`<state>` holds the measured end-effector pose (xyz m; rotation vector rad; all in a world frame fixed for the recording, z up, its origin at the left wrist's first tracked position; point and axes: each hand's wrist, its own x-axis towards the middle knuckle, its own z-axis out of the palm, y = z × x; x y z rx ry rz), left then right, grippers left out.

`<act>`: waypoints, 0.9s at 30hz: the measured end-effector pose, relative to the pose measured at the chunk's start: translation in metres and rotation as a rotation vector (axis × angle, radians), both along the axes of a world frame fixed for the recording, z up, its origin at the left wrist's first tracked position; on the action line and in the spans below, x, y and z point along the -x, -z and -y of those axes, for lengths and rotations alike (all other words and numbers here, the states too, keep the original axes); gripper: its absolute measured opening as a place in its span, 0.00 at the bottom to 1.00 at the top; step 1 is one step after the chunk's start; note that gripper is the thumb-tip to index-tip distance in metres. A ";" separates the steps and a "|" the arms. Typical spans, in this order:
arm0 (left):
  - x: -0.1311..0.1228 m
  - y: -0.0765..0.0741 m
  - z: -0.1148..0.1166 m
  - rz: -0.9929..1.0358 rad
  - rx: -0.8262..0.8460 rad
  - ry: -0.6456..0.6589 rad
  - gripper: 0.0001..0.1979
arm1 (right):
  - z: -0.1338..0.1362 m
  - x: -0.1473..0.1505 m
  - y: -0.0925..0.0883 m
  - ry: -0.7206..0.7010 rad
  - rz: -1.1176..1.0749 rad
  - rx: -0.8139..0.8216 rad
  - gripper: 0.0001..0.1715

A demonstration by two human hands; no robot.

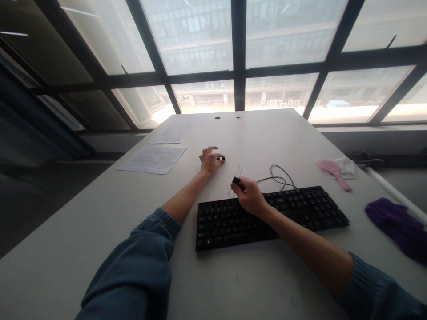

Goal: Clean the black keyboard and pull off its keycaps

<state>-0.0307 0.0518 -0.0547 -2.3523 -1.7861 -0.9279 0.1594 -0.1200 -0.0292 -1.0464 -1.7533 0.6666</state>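
Note:
My left hand point(210, 162) is stretched out over the table, thumb and forefinger closed around a small black piece point(219, 158); it looks like a keycap, but it is too small to be sure. My right hand point(250, 194) is above the upper edge of a black keyboard point(227, 224). Its fingers grip a wire keycap puller point(236, 181) by the black body, with thin wires sticking out at both ends. The right hand and forearm hide part of the keyboard's middle.
A black cable point(283, 180) curls behind the keyboard on the white table point(253, 138). At the right lie a pink hairbrush point(333, 171), a crumpled white wrapper point(347, 167) and a purple cloth point(393, 224). Paper sheets point(153, 160) lie at the left. Windows rise beyond the far edge.

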 end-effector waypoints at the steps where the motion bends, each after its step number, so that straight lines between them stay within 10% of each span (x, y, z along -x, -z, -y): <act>1: 0.000 0.001 -0.002 0.000 -0.007 -0.004 0.08 | 0.000 0.000 -0.001 0.001 0.001 0.002 0.16; 19: -0.001 0.000 -0.003 0.017 -0.014 -0.047 0.18 | -0.001 0.000 -0.001 -0.004 -0.007 0.003 0.14; 27: -0.010 -0.030 0.030 0.162 -0.090 0.048 0.16 | -0.005 -0.003 0.004 0.038 -0.102 0.027 0.12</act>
